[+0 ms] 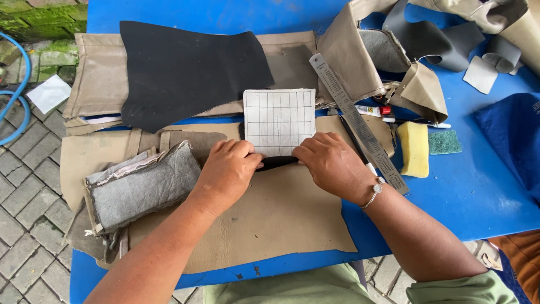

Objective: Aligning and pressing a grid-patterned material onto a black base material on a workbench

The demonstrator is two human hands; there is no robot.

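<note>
Blue table (pixel 478 197) w/ a pile of leather-ish scraps on it. Center is a square off-white card (pixel 279 121) w/ a pencil grid drawn on, flat and stiff-looking, sitting on a thin black strip (pixel 278 162) that peeks out at its near edge. Under both is a big tan leather sheet (pixel 270 219), smooth w/ faint creases. Far left there's a matte black hide piece (pixel 185 70), irregular shape. Near left, a folded grey fuzzy fabric bundle (pixel 143 186). Steel ruler (pixel 357 121) lies diagonally just right of the card, yellow sponge (pixel 414 148) further right.

Card's near edge is right btwn both hands. Left hand (pixel 228 169) is loosely curled, fingertips pressing down at the card's near-left corner. Right hand (pixel 332 163) same deal, at the near-right corner, fingers bent, touching card & strip. Neither really grips anything, just pinning stuff flat.
</note>
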